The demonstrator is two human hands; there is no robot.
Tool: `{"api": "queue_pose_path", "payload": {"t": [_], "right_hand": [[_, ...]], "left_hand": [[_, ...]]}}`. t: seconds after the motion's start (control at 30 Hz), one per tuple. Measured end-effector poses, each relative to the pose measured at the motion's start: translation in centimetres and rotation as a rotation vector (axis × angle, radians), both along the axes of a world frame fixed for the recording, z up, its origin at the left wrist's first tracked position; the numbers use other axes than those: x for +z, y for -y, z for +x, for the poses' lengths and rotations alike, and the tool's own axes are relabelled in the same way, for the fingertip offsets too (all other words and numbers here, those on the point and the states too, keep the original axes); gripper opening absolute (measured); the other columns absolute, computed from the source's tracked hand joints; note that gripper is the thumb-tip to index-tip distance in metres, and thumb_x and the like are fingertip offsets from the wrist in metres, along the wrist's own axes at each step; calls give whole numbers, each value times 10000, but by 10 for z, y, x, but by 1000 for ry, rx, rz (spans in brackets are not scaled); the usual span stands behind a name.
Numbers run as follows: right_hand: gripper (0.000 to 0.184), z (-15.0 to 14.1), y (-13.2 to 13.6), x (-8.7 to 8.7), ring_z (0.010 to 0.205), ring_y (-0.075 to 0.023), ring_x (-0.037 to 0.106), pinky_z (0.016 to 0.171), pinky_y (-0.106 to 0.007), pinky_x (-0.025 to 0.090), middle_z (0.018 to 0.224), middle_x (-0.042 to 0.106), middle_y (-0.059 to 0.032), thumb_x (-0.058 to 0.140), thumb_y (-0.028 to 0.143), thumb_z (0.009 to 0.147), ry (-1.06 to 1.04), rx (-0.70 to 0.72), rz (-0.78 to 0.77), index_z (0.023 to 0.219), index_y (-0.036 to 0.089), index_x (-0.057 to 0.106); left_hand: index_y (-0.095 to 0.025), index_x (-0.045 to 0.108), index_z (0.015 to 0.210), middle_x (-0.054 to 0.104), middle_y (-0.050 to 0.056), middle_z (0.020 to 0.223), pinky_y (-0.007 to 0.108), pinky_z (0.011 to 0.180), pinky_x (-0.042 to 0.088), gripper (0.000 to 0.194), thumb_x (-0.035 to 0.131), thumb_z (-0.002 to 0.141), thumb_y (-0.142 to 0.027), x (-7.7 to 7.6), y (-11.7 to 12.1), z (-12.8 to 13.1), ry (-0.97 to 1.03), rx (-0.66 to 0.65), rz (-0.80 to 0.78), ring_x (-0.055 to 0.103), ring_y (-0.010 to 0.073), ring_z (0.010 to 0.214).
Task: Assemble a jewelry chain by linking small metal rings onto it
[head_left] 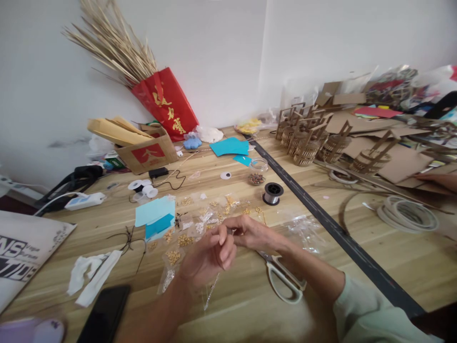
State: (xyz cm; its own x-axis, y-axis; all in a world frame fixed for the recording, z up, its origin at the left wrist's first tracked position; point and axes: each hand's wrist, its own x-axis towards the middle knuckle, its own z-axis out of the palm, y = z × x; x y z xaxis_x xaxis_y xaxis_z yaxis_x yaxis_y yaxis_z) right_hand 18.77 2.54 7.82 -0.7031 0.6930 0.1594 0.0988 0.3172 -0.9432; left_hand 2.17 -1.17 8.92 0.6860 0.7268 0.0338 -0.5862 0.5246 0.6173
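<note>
In the head view my left hand point(210, 255) and my right hand point(252, 233) meet above the table, with their fingers curled and the tips close together. Whatever is pinched between them is too small and too covered to make out. Below my left hand runs a thin silvery strand point(212, 293); I cannot tell whether it hangs from the fingers or lies on the wood. White-handled scissors point(285, 281) lie under my right forearm, their blades partly hidden. Small bags of gold beads point(173, 257) and silvery pieces point(203, 215) spread out just beyond my hands.
A spool of wire point(273, 194) and a jar of beads point(256, 178) stand farther back. Blue sheets point(156, 216) lie at left, near a black phone point(103, 314). Small wooden buckets point(305, 148), cardboard point(385, 166) and tape rolls point(407, 214) fill the right, beyond a dark strip point(321, 219).
</note>
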Motion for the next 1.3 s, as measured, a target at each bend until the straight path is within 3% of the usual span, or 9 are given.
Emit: {"api": "queue_pose_path", "payload": {"t": [0.23,0.43,0.6,0.77,0.87,0.97,1.13,1.2,1.3], "right_hand": [[97,-1,1,4,718,-116,544,652,-216,422,756,584,9,591,154,851,17,-24,66,787,140,663],[161,11,-5,10,549,-97,577,508,-184,431,643,627,13,569,281,902,13,4,-190,856,143,638],[210,19,-8,20,598,-103,618,584,-213,493,671,646,-2,615,334,882,-102,-44,-177,825,132,625],[237,29,-7,32,473,-75,600,412,-167,398,661,647,10,626,373,872,-102,-153,-175,826,140,623],[225,37,-9,40,507,-97,612,451,-189,444,618,640,7,632,366,863,-178,-283,-108,807,148,620],[174,46,-12,43,623,-131,626,536,-228,484,686,650,-16,618,331,862,-206,-484,64,808,165,620],[162,49,-15,30,664,-164,592,623,-274,414,790,658,-41,489,229,917,334,-778,563,1014,181,608],[215,42,-14,21,697,-172,596,616,-266,367,832,655,-60,413,145,924,576,-720,652,1021,173,603],[233,27,-11,5,716,-162,599,610,-252,333,848,645,-69,420,52,879,839,-457,575,897,165,624]], "left_hand": [[-151,538,722,509,-33,547,180,441,356,198,669,827,-256,-8,6,-11,-22,50,-22,509,85,479],[-149,560,747,522,-41,535,191,505,379,198,699,819,-271,-15,6,-24,-209,235,-15,508,82,501],[-152,550,743,516,-46,564,188,514,380,229,743,768,-274,-21,0,-28,-253,357,-45,503,80,531],[-173,586,891,592,-27,653,210,539,391,265,753,746,-318,-29,-3,-29,-362,416,-14,527,99,564],[-180,601,968,636,3,720,253,605,407,289,726,768,-347,-38,0,-29,-610,431,140,557,138,635],[-175,644,877,640,26,769,299,686,410,163,714,771,-278,-49,7,-29,-1018,467,424,565,181,722],[-204,615,760,605,41,830,377,783,402,63,657,806,-214,-65,21,-26,-1401,493,989,509,248,856],[-210,600,782,582,42,867,399,818,406,61,614,841,-214,-68,25,-25,-1491,445,1136,487,255,892],[-211,576,797,554,40,876,414,852,406,114,520,895,-199,-72,27,-25,-1546,392,1257,477,247,893]]}}
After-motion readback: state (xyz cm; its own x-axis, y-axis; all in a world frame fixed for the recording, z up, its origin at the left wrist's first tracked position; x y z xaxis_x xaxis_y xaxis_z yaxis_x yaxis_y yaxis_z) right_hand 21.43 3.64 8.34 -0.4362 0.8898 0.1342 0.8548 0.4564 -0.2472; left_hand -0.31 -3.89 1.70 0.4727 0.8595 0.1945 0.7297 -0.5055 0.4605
